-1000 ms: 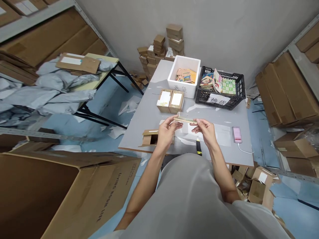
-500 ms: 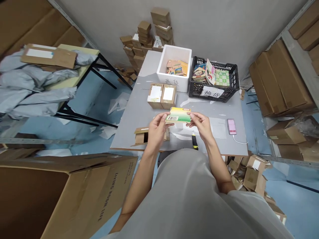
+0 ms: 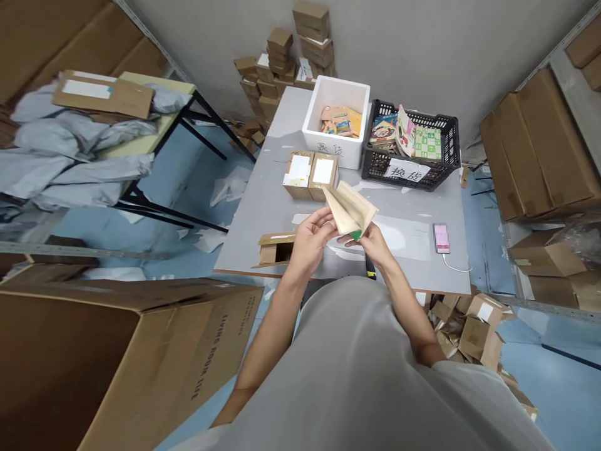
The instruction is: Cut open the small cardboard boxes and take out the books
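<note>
Above the front part of the grey table (image 3: 253, 213), a small book (image 3: 350, 210) is spread partway, its cream pages fanned upward. My left hand (image 3: 314, 235) grips its left side between thumb and fingers. On the lower right side, my right hand (image 3: 373, 244) is closed on the book, and a bit of green cover shows by its fingers. Just beyond the book stand two small cardboard boxes (image 3: 323, 170) with white labels. An opened cardboard box (image 3: 275, 250) lies left of my left hand. Partly hidden by my shirt is a yellow-and-black tool (image 3: 370, 270).
A white foam box (image 3: 310, 141) and a black plastic crate (image 3: 375, 164), both holding books, stand at the table's back. A phone (image 3: 441, 238) with a cable lies right. Left are a large open carton (image 3: 188, 351) and a side table with grey parcels (image 3: 70, 156).
The book was closed, with its barcoded yellow-green cover facing up. Now it is turned and opened, pages showing. The view has shifted slightly.
</note>
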### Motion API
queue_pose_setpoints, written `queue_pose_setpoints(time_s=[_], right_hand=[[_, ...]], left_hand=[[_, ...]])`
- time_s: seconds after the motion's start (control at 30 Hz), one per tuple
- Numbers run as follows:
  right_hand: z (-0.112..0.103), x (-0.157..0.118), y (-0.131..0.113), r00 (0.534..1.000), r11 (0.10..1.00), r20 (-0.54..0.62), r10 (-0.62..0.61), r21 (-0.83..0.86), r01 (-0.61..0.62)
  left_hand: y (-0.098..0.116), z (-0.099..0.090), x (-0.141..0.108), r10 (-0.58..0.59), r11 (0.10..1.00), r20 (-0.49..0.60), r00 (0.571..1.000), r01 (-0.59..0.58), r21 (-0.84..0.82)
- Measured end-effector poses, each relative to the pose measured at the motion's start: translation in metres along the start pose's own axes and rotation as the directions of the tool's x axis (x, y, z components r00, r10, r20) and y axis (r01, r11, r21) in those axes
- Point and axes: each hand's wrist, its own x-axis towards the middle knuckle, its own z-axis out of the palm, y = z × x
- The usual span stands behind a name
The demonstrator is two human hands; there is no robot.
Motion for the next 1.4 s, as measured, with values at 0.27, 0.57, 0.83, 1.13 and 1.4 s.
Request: queue_pose_setpoints(time_s=[0.27, 0.57, 0.83, 1.13, 1.4], right_hand=[[-0.017, 0.038, 0.016, 0.99, 0.996, -0.116, -0.085, 0.011, 0.087], [-0.021, 0.049, 0.045, 0.843, 0.993, -0.538, 0.022, 0.111, 0.044], [-0.019, 0.024, 0.044, 0.863, 0.998, -0.503, -0.049, 0.005, 0.06], [-0.045, 0.008, 0.027, 0.892, 0.992, -0.443, -0.094, -0.115, 0.047], [-0.039, 0.008, 0.034, 0.922, 0.995, -0.383, -0.054, -0.102, 0.016]], left_hand=[[-0.036, 0.008, 0.036, 0.257, 0.556, 0.207, 0.944, -0.32, 0.767], [-0.084, 0.026, 0.038, 0.215, 0.649, 0.173, 0.961, -0.273, 0.71], [-0.09, 0.023, 0.037, -0.468, 0.858, -0.095, 0.879, 0.426, -0.287], [-0.066, -0.014, 0.043, -0.129, 0.979, -0.066, 0.989, 0.138, 0.15], [-0.041, -0.01, 0.037, 0.045, 0.93, -0.033, 0.998, -0.03, 0.366]])
